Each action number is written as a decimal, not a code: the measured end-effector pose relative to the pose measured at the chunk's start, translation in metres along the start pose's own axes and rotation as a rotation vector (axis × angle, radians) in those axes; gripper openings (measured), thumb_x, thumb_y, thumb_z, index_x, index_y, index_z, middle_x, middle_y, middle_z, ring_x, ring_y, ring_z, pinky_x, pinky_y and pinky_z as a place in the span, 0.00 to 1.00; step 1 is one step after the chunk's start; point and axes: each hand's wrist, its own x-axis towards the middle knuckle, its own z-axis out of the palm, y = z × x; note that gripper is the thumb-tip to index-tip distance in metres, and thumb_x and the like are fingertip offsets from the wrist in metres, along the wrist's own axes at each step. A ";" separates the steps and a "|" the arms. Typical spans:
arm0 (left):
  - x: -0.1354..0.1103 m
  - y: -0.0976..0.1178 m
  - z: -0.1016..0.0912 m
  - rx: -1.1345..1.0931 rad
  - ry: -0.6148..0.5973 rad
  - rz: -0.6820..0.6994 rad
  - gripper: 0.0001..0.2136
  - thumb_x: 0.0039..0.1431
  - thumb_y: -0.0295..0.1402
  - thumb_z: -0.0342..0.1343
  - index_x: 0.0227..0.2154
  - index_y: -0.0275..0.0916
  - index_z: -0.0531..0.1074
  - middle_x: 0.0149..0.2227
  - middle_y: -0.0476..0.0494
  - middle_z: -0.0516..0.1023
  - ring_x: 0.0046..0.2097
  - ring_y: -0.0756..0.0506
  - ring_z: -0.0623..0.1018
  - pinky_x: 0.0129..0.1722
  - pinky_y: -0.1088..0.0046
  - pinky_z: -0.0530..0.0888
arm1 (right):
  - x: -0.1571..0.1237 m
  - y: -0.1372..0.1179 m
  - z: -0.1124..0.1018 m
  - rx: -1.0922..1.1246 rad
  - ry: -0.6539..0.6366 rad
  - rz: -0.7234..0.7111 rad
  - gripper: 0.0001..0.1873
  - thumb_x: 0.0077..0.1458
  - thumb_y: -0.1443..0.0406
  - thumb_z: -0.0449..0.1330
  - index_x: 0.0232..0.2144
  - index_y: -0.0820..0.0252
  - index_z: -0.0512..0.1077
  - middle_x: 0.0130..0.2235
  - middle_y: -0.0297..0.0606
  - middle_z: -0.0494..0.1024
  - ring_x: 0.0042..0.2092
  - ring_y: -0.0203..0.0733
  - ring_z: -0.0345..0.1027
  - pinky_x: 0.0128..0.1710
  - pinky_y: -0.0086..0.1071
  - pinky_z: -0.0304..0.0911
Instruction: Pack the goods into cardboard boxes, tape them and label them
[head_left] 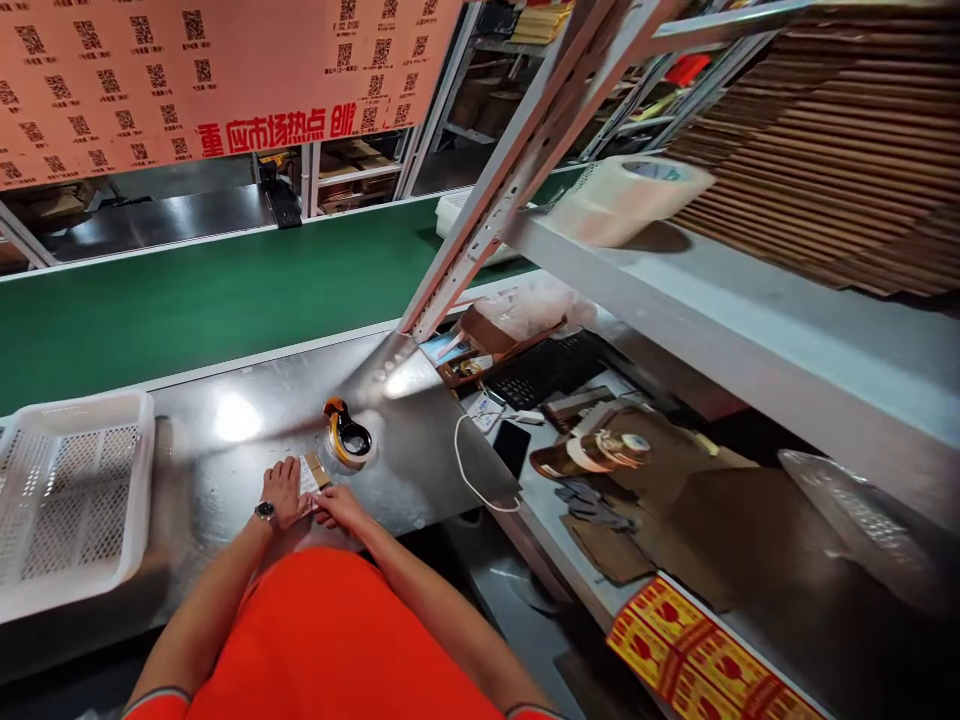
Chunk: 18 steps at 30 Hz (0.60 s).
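Note:
A small brown cardboard box [319, 470] with a white printed label [307, 478] on it lies on the metal table in front of me. My left hand [281, 492], with a watch at its wrist, is against the box's left side, its fingers bent over the edge. At the near right corner, my right hand [337, 508] is closed in a pinch at the label's lower edge; its fingertips are partly hidden. Just beyond the box lies a tape dispenser [348, 436] with an orange and black frame and a roll of tape.
A white perforated basket [142, 500] stands at the left. Behind the metal table [420, 470] runs a green conveyor belt [300, 280]. On the right are a slanting metal post [495, 190], a shelf with tape rolls [626, 200], a phone [512, 446], a bottle [589, 453] and a keyboard [551, 370].

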 end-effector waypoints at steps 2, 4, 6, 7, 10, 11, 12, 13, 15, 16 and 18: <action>0.003 0.006 -0.009 -0.026 -0.013 -0.042 0.37 0.72 0.46 0.57 0.79 0.33 0.63 0.77 0.21 0.69 0.72 0.24 0.73 0.70 0.42 0.70 | 0.001 -0.002 -0.001 -0.043 0.008 0.002 0.15 0.61 0.59 0.75 0.28 0.58 0.76 0.28 0.34 0.83 0.27 0.35 0.77 0.26 0.22 0.65; 0.006 0.011 -0.015 -0.040 -0.022 -0.071 0.38 0.72 0.48 0.58 0.78 0.35 0.64 0.75 0.22 0.71 0.70 0.24 0.74 0.69 0.42 0.71 | 0.002 -0.004 -0.004 -0.091 0.015 0.006 0.15 0.62 0.60 0.74 0.27 0.58 0.77 0.28 0.35 0.83 0.27 0.36 0.77 0.27 0.24 0.66; 0.007 0.014 -0.017 -0.043 -0.026 -0.089 0.38 0.71 0.49 0.60 0.78 0.36 0.65 0.74 0.23 0.72 0.69 0.24 0.74 0.69 0.43 0.70 | 0.004 -0.006 -0.008 -0.135 0.019 0.007 0.16 0.62 0.61 0.73 0.25 0.58 0.77 0.27 0.36 0.82 0.27 0.38 0.76 0.29 0.26 0.67; 0.008 0.014 -0.017 -0.041 -0.027 -0.096 0.38 0.71 0.49 0.60 0.78 0.36 0.65 0.74 0.23 0.72 0.69 0.24 0.74 0.69 0.43 0.70 | 0.005 -0.006 -0.011 -0.156 0.023 0.009 0.17 0.62 0.61 0.73 0.24 0.58 0.77 0.25 0.36 0.81 0.27 0.39 0.76 0.29 0.27 0.68; 0.009 0.015 -0.016 -0.043 -0.027 -0.112 0.38 0.70 0.49 0.62 0.76 0.36 0.66 0.72 0.23 0.74 0.69 0.24 0.74 0.69 0.43 0.70 | 0.008 -0.006 -0.017 -0.194 0.041 0.022 0.19 0.60 0.61 0.74 0.21 0.57 0.75 0.20 0.35 0.76 0.26 0.40 0.74 0.29 0.28 0.68; 0.009 0.015 -0.015 -0.046 -0.024 -0.113 0.38 0.70 0.49 0.63 0.76 0.36 0.66 0.72 0.23 0.74 0.68 0.25 0.75 0.69 0.44 0.70 | 0.009 -0.005 -0.019 -0.194 0.047 0.028 0.19 0.60 0.61 0.75 0.21 0.56 0.75 0.19 0.34 0.75 0.25 0.40 0.74 0.29 0.28 0.69; 0.010 0.015 -0.014 -0.046 -0.018 -0.113 0.38 0.70 0.49 0.63 0.76 0.35 0.67 0.71 0.23 0.75 0.68 0.25 0.75 0.68 0.44 0.70 | 0.010 -0.005 -0.019 -0.189 0.053 0.035 0.18 0.60 0.61 0.75 0.22 0.56 0.75 0.19 0.32 0.74 0.24 0.40 0.73 0.30 0.28 0.70; 0.011 0.015 -0.014 -0.044 -0.015 -0.116 0.38 0.69 0.49 0.64 0.75 0.34 0.67 0.69 0.22 0.76 0.67 0.25 0.76 0.67 0.45 0.71 | 0.011 -0.004 -0.019 -0.180 0.057 0.041 0.16 0.59 0.60 0.75 0.24 0.56 0.75 0.18 0.31 0.74 0.24 0.39 0.73 0.30 0.29 0.70; 0.013 0.016 -0.015 -0.032 -0.017 -0.129 0.38 0.68 0.48 0.65 0.75 0.32 0.67 0.67 0.23 0.78 0.65 0.25 0.77 0.65 0.45 0.73 | 0.010 -0.004 -0.018 -0.149 0.065 0.051 0.15 0.60 0.57 0.75 0.28 0.55 0.76 0.18 0.27 0.73 0.23 0.38 0.72 0.30 0.29 0.72; 0.014 0.016 -0.015 -0.025 -0.020 -0.137 0.39 0.67 0.48 0.67 0.74 0.33 0.68 0.66 0.24 0.79 0.64 0.25 0.78 0.64 0.45 0.74 | 0.009 -0.004 -0.016 -0.127 0.069 0.053 0.14 0.60 0.55 0.74 0.30 0.54 0.77 0.19 0.27 0.72 0.23 0.38 0.72 0.30 0.30 0.73; 0.016 0.016 -0.017 -0.021 -0.031 -0.158 0.39 0.63 0.46 0.70 0.73 0.35 0.69 0.64 0.26 0.80 0.63 0.25 0.79 0.62 0.47 0.75 | 0.007 -0.005 -0.015 -0.067 0.081 0.039 0.15 0.63 0.50 0.70 0.33 0.54 0.78 0.21 0.29 0.75 0.24 0.40 0.74 0.30 0.32 0.75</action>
